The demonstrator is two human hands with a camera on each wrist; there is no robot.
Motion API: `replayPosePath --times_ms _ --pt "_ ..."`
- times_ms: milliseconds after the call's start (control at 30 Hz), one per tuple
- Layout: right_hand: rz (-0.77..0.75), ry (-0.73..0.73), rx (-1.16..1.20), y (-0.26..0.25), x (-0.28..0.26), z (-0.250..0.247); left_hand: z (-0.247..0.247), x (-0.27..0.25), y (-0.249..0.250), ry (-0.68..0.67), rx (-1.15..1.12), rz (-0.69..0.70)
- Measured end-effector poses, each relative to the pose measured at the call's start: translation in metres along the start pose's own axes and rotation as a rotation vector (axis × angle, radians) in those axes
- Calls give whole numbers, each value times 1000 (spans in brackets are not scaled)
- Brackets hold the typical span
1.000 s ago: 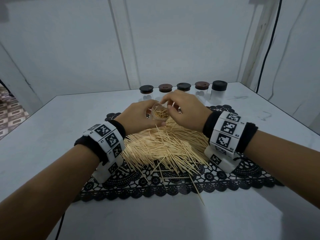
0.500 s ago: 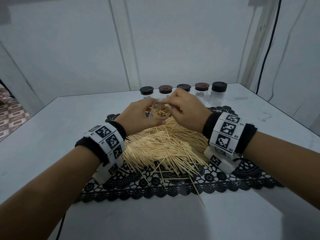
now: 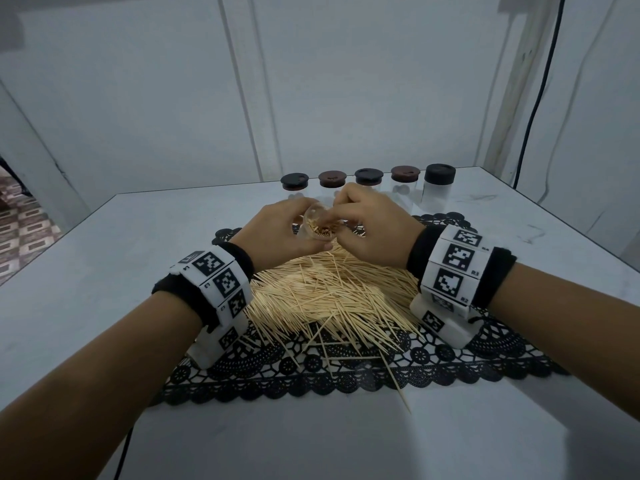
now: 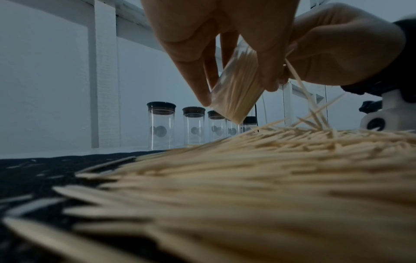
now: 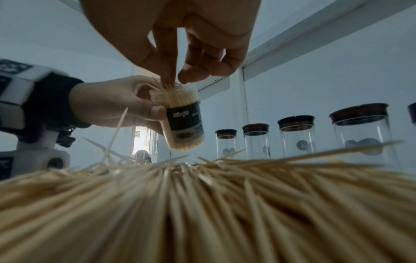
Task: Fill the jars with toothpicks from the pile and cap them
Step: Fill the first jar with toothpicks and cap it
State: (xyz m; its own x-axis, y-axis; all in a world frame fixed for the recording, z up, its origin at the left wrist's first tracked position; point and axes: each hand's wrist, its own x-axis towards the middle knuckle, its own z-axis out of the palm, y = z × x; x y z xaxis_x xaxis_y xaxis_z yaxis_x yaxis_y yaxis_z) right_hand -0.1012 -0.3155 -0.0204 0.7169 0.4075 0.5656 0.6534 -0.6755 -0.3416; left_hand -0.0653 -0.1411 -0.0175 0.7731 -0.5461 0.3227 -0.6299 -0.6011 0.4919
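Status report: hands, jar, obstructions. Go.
Left hand grips open jar, tilted above pile. Right hand fingers pinch toothpicks at its mouth. Jar nearly full, uncapped. No obstruction seen.

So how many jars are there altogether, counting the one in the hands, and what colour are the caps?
Capped jars with black caps: 3
Capped jars with brown caps: 2
Open jar with no cap, packed with toothpicks, held by the left hand: 1
Total: 6 jars
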Motion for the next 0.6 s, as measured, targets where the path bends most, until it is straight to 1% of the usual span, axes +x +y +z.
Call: replayPosePath --times_ms 67,133,533,600 --pt "-6 -70 -9 -1 -1 -2 0 0 1 8 2 0" --pt "-16 -92 -40 0 -1 -4 -1 -1 2 3 -5 -7" --pt "8 55 -42 6 3 -3 0 0 2 -30 -7 5" --pt "38 68 -26 6 4 -3 0 0 2 -29 1 5"
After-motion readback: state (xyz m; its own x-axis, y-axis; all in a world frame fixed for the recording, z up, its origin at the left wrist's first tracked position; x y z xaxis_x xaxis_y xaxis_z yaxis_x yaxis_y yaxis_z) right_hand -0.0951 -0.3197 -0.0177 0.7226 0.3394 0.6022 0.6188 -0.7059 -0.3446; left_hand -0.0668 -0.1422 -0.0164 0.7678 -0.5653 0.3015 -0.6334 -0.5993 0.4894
